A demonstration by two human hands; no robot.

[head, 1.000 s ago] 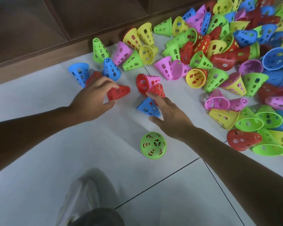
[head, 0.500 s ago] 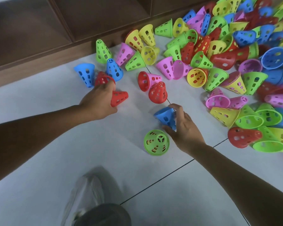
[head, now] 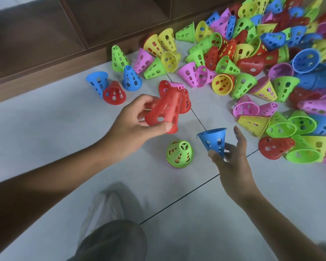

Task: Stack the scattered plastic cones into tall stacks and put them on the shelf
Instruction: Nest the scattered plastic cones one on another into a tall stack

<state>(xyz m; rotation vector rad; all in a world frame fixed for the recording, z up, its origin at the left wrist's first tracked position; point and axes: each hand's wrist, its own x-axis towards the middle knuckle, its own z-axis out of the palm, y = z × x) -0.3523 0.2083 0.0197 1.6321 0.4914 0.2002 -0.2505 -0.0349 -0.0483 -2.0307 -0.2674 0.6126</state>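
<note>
Plastic cones [head: 252, 59] in red, blue, green, yellow and pink lie heaped across the upper right of the frame on a pale tiled floor [head: 45, 147], below a dark wooden shelf [head: 45, 34] at upper left. At centre, the left hand [head: 132, 127] grips a red cone [head: 164, 112], thumb and fingers clamped on its wall. The right hand [head: 230, 157] pinches a blue cone [head: 215, 140], wide end up, by its narrow tip. A green cone [head: 179, 154] stands between them. No writing is legible.
</note>
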